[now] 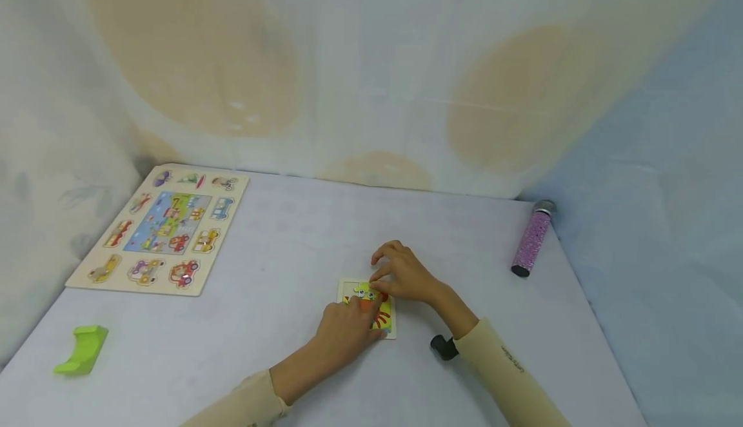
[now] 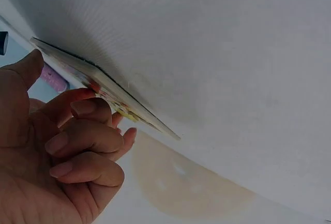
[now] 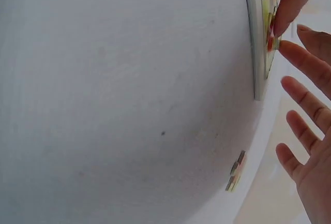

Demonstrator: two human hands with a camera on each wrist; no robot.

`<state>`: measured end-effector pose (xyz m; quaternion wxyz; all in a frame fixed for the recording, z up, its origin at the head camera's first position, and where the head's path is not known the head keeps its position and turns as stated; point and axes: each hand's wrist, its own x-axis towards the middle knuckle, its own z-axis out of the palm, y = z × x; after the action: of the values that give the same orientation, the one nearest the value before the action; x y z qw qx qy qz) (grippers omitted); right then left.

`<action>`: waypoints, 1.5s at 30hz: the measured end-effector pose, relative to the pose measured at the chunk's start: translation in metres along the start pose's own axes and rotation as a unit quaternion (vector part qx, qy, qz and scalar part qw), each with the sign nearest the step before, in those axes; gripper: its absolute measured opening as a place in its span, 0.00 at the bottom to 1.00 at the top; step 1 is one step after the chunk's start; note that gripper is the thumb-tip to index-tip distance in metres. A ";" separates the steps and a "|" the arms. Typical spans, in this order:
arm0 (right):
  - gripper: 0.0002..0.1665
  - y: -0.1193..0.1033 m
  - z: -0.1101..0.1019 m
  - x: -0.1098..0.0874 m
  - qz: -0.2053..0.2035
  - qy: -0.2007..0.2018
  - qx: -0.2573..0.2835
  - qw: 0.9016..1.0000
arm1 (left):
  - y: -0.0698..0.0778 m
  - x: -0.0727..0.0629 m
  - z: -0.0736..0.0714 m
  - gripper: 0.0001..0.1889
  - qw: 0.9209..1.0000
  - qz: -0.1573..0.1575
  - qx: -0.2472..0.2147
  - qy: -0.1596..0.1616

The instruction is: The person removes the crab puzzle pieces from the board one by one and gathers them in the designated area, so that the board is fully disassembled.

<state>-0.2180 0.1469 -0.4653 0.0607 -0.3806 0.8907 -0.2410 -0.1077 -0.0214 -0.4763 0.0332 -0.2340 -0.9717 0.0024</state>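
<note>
A small jigsaw puzzle board (image 1: 392,333) with a pale frame and a yellow, orange and red animal picture lies flat on the table. My left hand (image 1: 344,329) reaches over it, index finger straight and pressing a puzzle piece. Its thumb rests at the board's near right edge; the other fingers curl loosely in the left wrist view. Beyond the upper right corner, my right hand (image 1: 404,275) has its fingers spread and relaxed. One fingertip touches a reddish puzzle piece (image 3: 270,36) right beside the left fingertip. The hands cover part of the picture.
A larger picture puzzle board (image 1: 145,278) with vehicle pieces lies at back left. Nearer is a curved green block (image 1: 85,349). A pink glitter microphone (image 1: 531,240) lies right. A black object (image 1: 444,347) sits partly under the right sleeve. Loose thin pieces (image 3: 236,171) lie near the right hand.
</note>
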 end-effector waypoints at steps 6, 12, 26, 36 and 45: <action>0.06 0.008 0.003 0.002 0.003 0.010 0.035 0.999 | 0.003 0.001 0.000 0.35 1.000 -0.018 -0.010 -0.008; 0.05 0.015 0.008 0.006 0.009 0.006 0.053 0.999 | 0.004 -0.002 0.002 0.34 1.000 -0.019 -0.014 -0.010; 0.08 0.005 -0.001 0.034 0.093 -0.084 0.108 0.986 | 0.002 -0.003 0.002 0.31 0.999 -0.019 -0.044 -0.013; 0.09 0.008 0.004 0.035 0.105 -0.083 0.109 0.985 | 0.002 -0.002 0.002 0.32 0.996 -0.029 -0.080 -0.026; 0.08 0.006 -0.001 0.035 0.096 -0.084 0.123 0.984 | 0.003 -0.001 0.004 0.32 0.995 -0.038 -0.083 -0.042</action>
<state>-0.2465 0.1265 -0.4645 0.2043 -0.3015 0.8787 -0.3087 -0.1055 -0.0193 -0.4806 -0.0271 -0.1985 -0.9773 -0.0692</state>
